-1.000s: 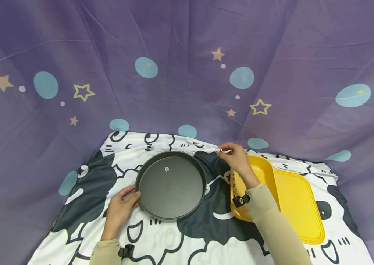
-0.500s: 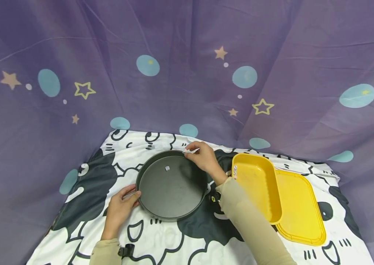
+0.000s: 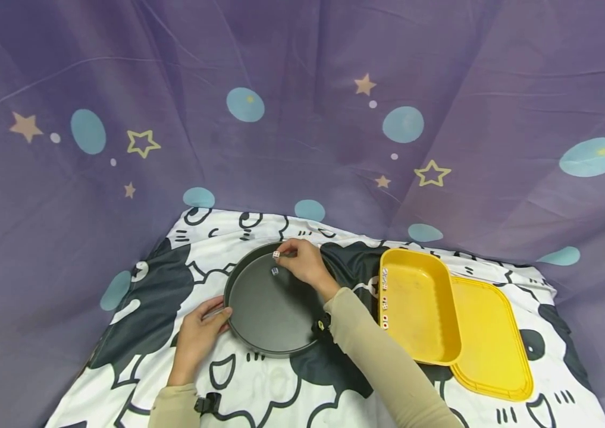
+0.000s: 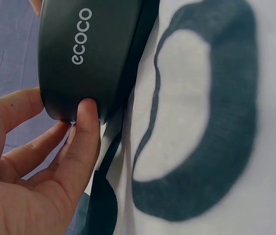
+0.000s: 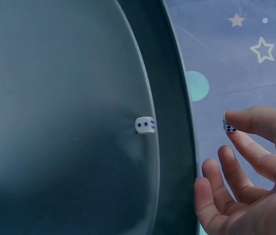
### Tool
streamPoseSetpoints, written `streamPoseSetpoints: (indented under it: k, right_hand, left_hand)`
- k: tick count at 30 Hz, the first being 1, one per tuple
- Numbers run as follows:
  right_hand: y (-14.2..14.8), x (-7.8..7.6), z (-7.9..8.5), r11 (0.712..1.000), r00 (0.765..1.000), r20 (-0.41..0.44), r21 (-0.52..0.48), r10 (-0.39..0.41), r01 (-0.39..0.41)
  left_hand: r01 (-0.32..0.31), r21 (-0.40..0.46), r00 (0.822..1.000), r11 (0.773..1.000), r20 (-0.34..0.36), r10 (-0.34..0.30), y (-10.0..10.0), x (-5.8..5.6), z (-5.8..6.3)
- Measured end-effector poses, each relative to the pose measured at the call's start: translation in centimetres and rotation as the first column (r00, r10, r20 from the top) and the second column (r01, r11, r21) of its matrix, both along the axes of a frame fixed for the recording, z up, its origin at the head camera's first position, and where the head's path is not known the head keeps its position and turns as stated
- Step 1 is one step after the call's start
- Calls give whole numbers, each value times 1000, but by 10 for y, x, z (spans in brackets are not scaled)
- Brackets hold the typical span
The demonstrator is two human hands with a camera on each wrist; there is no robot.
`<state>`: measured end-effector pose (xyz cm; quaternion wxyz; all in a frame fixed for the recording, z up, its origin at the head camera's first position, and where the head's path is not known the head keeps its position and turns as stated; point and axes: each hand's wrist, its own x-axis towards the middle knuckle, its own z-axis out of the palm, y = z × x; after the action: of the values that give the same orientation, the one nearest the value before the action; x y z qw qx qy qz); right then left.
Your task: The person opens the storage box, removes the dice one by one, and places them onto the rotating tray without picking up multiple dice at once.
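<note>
A round dark tray [image 3: 281, 315] with a raised rim lies on the patterned cloth; its outer wall reads "ecoco" in the left wrist view. My left hand [image 3: 198, 331] holds its left edge, thumb [image 4: 87, 110] against the outer wall. Over the tray's far part, my right hand [image 3: 304, 262] pinches a white die [image 5: 229, 125] between thumb and index finger. The die's dots look reddish in the head view, dark in the right wrist view. Below it, another white die [image 5: 145, 125] with blue dots sits inside the tray.
A yellow box [image 3: 422, 297] stands right of the tray, with several dice [image 3: 385, 303] lined along its left side. It overlaps a flat yellow lid [image 3: 495, 342] farther right. Behind the table hangs a purple curtain [image 3: 281, 160] with stars.
My right hand has moved left from above the yellow box to over the tray, carrying the die. The left hand stays at the tray's edge.
</note>
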<state>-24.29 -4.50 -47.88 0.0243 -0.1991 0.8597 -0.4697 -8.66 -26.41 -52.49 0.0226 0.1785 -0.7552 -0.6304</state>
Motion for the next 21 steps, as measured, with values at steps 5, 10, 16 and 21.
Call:
streamPoseSetpoints:
  k: [5,10,16,21]
  right_hand:
    - [1,0,-7,999,1000,5,20,-26,26]
    - [4,1,-8,1000,999,32,9,-17,17]
    - [21,3,9,999,1000,17,-25,-23,24]
    - [55,2,30,998,998,-32,-40,-53,52]
  left_hand:
    - [6,7,1000,1000,8,-6,2,-1,-1]
    - [14,11,1000,1000,20,-14,2,-1,-1]
    - [8,0,1000,1000,22,-8,-1,-1,1]
    - [10,4,1000,1000,27,-10,-1,-1,-1]
